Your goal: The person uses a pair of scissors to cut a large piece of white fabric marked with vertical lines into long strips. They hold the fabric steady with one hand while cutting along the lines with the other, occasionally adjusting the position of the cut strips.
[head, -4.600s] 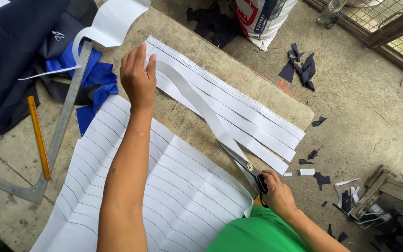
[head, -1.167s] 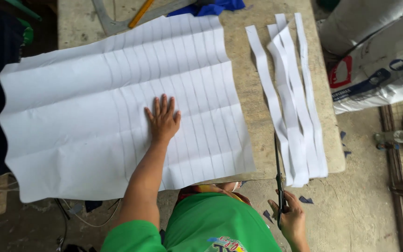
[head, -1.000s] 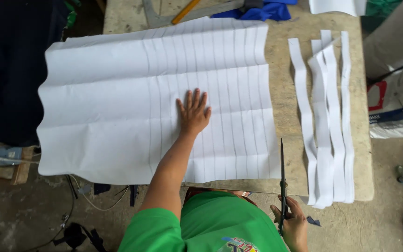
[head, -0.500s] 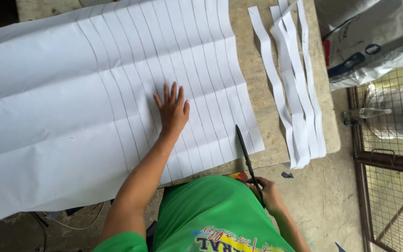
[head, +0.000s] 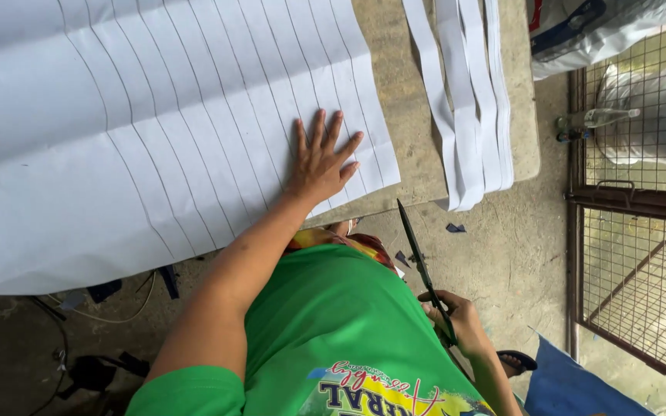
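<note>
My left hand (head: pixel 320 160) lies flat with fingers spread on a large white paper sheet (head: pixel 132 131) ruled with long pencil lines, near its lower right corner. The sheet covers most of a worn table (head: pixel 406 146). My right hand (head: pixel 460 320) is below the table edge, off the paper, shut on the handles of dark scissors (head: pixel 423 266) whose closed blades point up toward the sheet's corner. Several cut white paper strips (head: pixel 468 100) lie side by side at the table's right end, their ends hanging over the edge.
A metal mesh gate (head: pixel 634 231) stands at the right, with a glass bottle (head: pixel 595 119) behind it and a white sack (head: pixel 603 31) above. Concrete floor with dark fabric scraps (head: pixel 455 228) lies below the table. Blue material (head: pixel 572 381) shows at the bottom right.
The view has shifted closer and left. My left hand stays pressed on the ruled sheet. My right hand with the scissors has dropped slightly lower and away from the table edge.
</note>
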